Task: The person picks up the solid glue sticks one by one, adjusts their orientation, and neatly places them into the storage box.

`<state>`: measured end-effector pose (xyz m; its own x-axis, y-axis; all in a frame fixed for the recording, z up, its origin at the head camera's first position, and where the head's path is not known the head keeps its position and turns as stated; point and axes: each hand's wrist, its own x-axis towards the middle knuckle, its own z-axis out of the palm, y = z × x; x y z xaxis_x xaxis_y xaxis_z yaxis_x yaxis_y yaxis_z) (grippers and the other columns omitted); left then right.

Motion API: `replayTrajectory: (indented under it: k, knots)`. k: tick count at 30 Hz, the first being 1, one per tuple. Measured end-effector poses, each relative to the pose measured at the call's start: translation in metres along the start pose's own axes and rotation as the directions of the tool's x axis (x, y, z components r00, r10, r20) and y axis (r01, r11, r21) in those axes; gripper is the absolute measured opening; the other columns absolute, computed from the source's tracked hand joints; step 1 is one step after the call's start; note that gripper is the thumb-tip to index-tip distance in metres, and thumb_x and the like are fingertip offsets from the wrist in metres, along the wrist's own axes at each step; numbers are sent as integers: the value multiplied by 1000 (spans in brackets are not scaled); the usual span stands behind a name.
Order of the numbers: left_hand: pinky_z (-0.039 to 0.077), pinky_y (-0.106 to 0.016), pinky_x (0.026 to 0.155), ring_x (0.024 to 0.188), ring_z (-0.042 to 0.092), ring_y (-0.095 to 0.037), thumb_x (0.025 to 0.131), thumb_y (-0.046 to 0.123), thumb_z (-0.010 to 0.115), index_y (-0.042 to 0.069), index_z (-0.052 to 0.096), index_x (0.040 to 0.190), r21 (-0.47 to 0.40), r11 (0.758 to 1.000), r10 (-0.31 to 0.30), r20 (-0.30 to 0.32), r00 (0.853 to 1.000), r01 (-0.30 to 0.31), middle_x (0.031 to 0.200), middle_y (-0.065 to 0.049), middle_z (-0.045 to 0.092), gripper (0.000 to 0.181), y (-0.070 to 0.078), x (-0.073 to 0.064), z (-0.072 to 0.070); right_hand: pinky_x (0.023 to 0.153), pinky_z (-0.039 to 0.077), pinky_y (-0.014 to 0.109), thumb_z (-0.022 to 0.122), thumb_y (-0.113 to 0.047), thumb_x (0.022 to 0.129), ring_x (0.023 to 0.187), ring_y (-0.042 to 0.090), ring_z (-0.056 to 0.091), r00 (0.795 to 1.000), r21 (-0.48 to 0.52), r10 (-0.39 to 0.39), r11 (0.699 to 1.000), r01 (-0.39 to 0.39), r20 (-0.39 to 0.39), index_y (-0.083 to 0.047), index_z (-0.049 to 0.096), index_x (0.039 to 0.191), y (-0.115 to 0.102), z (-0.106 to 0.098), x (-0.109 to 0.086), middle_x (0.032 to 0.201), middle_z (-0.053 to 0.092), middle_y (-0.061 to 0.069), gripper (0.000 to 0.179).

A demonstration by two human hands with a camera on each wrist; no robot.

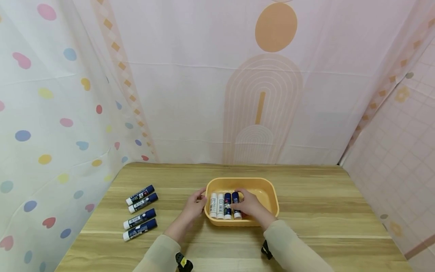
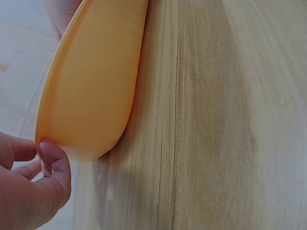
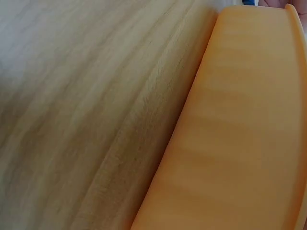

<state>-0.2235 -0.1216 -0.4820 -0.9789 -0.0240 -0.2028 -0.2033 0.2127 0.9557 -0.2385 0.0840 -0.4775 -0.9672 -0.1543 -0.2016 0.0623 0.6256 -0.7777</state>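
A yellow plastic tray (image 1: 251, 223) stands on the table, its left rim pinched between the thumb and fingers of my left hand (image 1: 194, 207). The left wrist view shows that hand (image 2: 36, 189) at the tray's corner. Inside, at the left end, two white glue sticks (image 1: 216, 206) lie side by side, then a navy glue stick (image 1: 227, 207) with a white cap. My right hand (image 1: 250, 206) reaches into the tray and grips another navy glue stick (image 1: 236, 214) beside them, partly hidden by the fingers. In the right wrist view the tray's wall (image 3: 240, 120) hides most of the hand.
To the left of the tray, several navy glue sticks (image 1: 140, 229) with white caps lie slanted in two pairs on the wooden table (image 1: 323, 219). A patterned curtain (image 1: 190, 105) hangs behind the table and along both sides.
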Motion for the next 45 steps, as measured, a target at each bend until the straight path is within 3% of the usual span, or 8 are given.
replayTrajectory:
  k: [9,18,25,29,35,41,43,45]
  knots:
    - [45,-26,61,78,48,-15,98,6,45,7,43,141,3,1000,-5,-1,1000,5,104,-10,47,43,-1,2,1,92,47,47,75,-26,80,103,29,57,1000,-70,-7,998,8,4,-8,48,136,-3,5,4,123,58,21,64]
    - [45,-27,58,75,48,-14,98,5,45,4,43,140,4,1000,14,-2,1000,-14,102,-10,48,43,0,0,0,104,34,57,68,-31,86,132,45,34,999,-100,-21,995,25,35,-9,46,140,-4,5,3,140,41,27,62]
    - [47,-28,60,77,49,-15,97,5,46,6,43,141,28,999,21,-6,1000,-21,103,-11,48,44,0,1,0,83,48,44,68,-28,87,93,26,55,998,-112,-55,992,57,26,-8,43,140,-4,0,-2,113,57,17,62]
    - [48,-26,61,78,51,-16,94,3,50,0,41,140,153,980,135,-23,991,-130,99,-13,51,46,-2,2,-1,66,44,34,67,-25,87,78,19,50,992,-141,-124,983,122,-4,-6,47,136,-4,-11,-8,95,55,10,56]
    - [47,-20,62,77,51,-16,90,1,56,-3,45,136,292,926,271,-66,960,-241,94,-13,52,47,-5,1,-2,66,45,32,68,-14,85,78,20,52,953,-147,-266,958,246,-142,-5,54,129,4,-34,-19,95,56,12,47]
    - [48,-23,69,85,52,-18,92,8,56,2,47,137,347,901,307,-90,948,-259,100,-11,49,46,-2,-6,-11,83,47,47,71,-10,82,101,35,53,844,-245,-385,919,310,-373,-3,60,121,24,-63,-26,109,58,17,42]
    - [49,-25,72,88,53,-19,93,10,56,5,47,137,370,890,316,-82,945,-265,103,-11,50,46,0,-9,-15,89,45,54,69,-11,84,110,41,50,840,-238,-365,927,289,-401,-1,57,124,32,-72,-28,117,55,21,43]
    - [50,-28,75,91,54,-20,93,11,57,5,47,138,387,878,333,-69,940,-283,106,-13,50,46,2,-13,-21,92,43,57,65,-12,87,114,44,46,868,-183,-305,950,252,-392,1,52,129,38,-80,-31,125,49,24,46]
